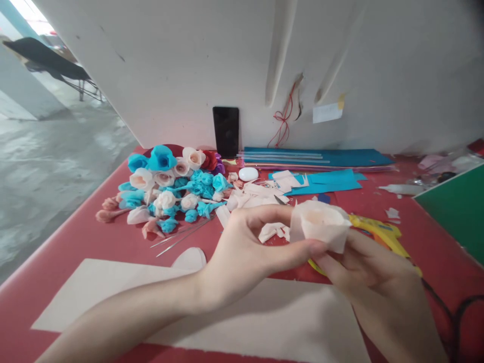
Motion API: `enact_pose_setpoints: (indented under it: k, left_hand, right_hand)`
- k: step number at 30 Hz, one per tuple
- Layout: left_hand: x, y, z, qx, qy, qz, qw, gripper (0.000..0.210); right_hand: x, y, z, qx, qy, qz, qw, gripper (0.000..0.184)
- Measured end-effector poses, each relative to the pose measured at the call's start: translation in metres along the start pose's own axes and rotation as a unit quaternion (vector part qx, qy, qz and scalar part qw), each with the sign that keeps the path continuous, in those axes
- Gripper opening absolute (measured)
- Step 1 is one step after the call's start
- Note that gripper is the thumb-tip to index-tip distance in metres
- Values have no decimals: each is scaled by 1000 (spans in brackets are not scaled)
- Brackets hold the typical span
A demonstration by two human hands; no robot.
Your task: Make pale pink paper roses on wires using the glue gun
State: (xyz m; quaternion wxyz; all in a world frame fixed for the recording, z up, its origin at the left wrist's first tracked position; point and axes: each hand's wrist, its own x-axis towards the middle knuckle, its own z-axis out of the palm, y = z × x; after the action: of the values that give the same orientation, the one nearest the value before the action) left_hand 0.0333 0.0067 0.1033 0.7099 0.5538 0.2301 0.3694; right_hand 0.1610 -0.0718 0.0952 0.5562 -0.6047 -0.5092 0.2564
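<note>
Between my two hands is a cream paper flower (325, 227), its petals curled into an open cup. My left hand (249, 252) grips it from the left, thumb pressed on the front petal and fingers behind. From the right, my right hand (378, 277) pinches its lower part, the thumb close to the left thumb. The flower's base is hidden by the fingers. Below my hands lies a large cream paper sheet (264, 317), with a rounded cream paper piece (191, 258) at its upper edge.
Finished blue, white and pink paper flowers (162, 196) crowd the table's left. A yellow glue gun (381, 232) lies right, behind my hand. Cream scraps (249, 196), blue paper strips (325, 181) and a leaning phone (226, 131) are at the back. A green board (457, 206) juts in from the right.
</note>
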Motion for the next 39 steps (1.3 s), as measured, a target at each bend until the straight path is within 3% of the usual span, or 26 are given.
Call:
enact_pose_setpoints:
  k: [4,8,10,14,18,22,24,30,34,39]
  left_hand:
    - [2,0,-1,-52,-30,-12,998,18]
    - [7,-4,-2,-122,-41,-37,991,27]
    - [9,-6,-2,-123,-54,-65,989,22]
    - [8,-6,-2,-88,-65,-47,993,14]
    - [6,-3,-2,-41,-76,-37,996,8]
    - [5,-2,-1,-29,-66,-37,997,7]
    - [5,-3,-1,-31,-58,-33,997,7]
    - [5,-9,-1,-58,-67,-33,996,11]
    - [3,-12,0,-59,-45,-24,997,15]
    - [2,-13,2,-46,-17,2,999,7]
  right_hand:
    - [3,2,-7,45,7,61,997,14]
    - [9,19,-20,215,-155,113,958,14]
    - [11,27,-23,268,-189,126,936,8]
    - [10,29,-23,283,-180,149,930,2]
    - [8,24,-22,271,-196,163,928,11]
    - [9,20,-20,233,-191,118,946,4]
    - [9,17,-18,218,-191,99,952,12]
    - [6,13,-17,186,-151,154,959,17]
    - [8,16,-17,210,-187,133,950,16]
    - [9,16,-13,170,-153,131,965,24]
